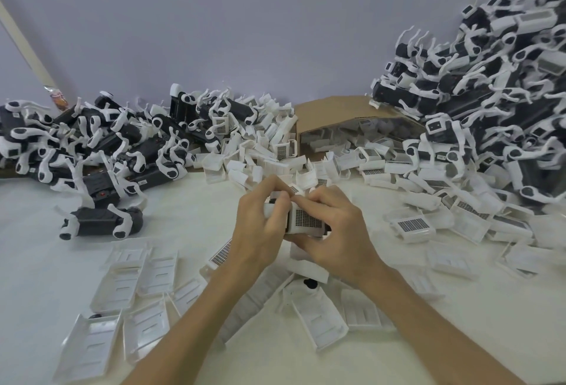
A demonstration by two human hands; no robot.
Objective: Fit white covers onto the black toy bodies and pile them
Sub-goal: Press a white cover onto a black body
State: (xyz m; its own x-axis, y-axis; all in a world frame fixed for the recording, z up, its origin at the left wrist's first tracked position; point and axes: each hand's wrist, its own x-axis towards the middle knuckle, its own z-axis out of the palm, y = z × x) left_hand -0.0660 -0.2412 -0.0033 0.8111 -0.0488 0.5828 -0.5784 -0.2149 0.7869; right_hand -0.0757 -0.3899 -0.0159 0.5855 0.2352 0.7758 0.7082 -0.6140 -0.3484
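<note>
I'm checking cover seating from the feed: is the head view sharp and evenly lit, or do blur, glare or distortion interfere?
Head view: soft even light, no glare, faint shadows; the white grid-patterned cover between the left hand and right hand is sharp; the tall right pile of black-and-white toys smears toward the corner; fisheye bends the frame edges.

Left hand [260, 225] and right hand [333, 228] grip a white cover [306, 220] on a black toy body [325, 229].
</note>
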